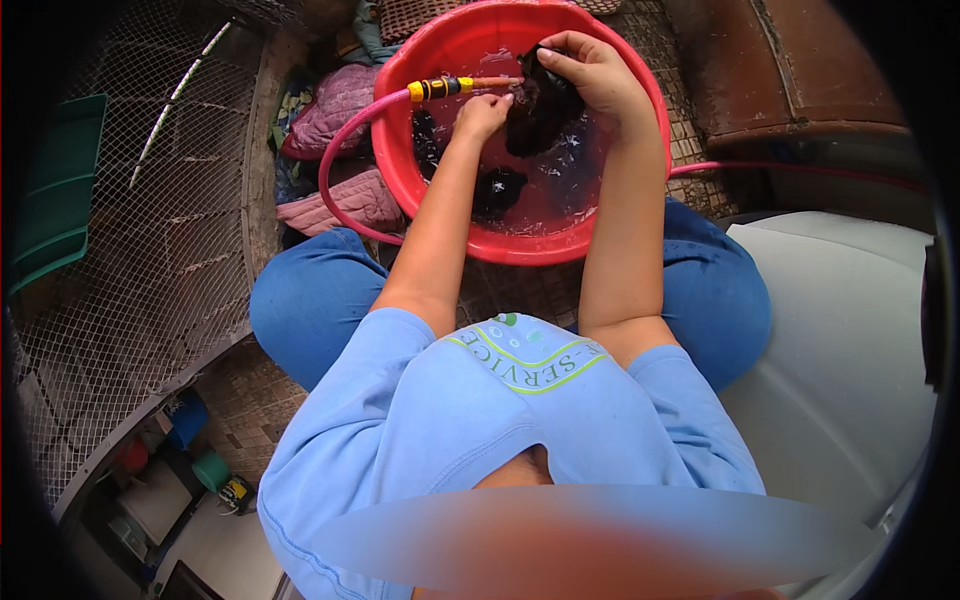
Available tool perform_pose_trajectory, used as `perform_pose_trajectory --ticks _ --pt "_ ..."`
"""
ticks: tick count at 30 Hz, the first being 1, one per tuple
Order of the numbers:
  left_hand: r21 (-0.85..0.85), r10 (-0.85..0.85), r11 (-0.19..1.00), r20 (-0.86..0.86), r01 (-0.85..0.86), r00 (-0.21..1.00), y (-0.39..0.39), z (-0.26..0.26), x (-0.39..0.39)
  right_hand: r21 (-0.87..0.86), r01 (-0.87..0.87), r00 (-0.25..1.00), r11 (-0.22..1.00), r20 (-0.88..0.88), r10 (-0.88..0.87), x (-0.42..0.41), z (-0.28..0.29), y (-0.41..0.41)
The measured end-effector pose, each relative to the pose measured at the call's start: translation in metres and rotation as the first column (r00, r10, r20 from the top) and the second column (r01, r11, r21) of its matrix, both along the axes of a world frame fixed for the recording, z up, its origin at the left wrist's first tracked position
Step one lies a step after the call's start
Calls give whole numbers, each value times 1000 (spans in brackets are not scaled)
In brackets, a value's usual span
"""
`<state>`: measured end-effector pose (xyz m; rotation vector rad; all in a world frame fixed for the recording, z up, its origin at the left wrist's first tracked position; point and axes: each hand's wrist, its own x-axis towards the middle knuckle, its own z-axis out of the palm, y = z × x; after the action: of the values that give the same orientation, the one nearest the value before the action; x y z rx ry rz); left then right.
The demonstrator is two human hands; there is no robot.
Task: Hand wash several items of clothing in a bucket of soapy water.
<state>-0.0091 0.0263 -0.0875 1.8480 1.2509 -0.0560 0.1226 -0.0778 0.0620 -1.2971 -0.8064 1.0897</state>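
Observation:
Over a red plastic basin (pixel 420 60) of water, my right hand (pixel 600 71) grips the top of a dark wet cloth item (pixel 551 112). The fingers of my left hand (pixel 484 116) pinch its left edge. Just above my left hand, a pink hose (pixel 349 131) with a yellow and black connector (pixel 439 88) reaches over the basin's left rim, its tip close to the dark item. Another dark piece (pixel 499 191) lies in the water below, and one more (pixel 425 142) is by the left wall. What the dark item is exactly, I cannot tell.
Pink quilted fabric (pixel 337 112) and a paler pink quilted piece (pixel 349 202) lie left of the basin. Wire mesh (pixel 172 150) stands farther left. At right are a brown metal surface (pixel 840 67) and a large pale grey object (pixel 825 300). The hose continues right of the basin.

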Motion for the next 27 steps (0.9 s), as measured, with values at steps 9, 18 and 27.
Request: perform_pose_trajectory --ticks 9,18,27 --pt "-797 779 604 585 -22 225 -50 60 26 -418 222 773 881 -475 -420 9 -52 0" --pt "357 -32 828 800 -433 599 -93 46 56 -159 172 703 972 -672 -234 20 -179 -16" --pt "479 366 594 555 -646 747 -13 -31 -23 -385 153 702 910 -606 -374 0 -111 -9"
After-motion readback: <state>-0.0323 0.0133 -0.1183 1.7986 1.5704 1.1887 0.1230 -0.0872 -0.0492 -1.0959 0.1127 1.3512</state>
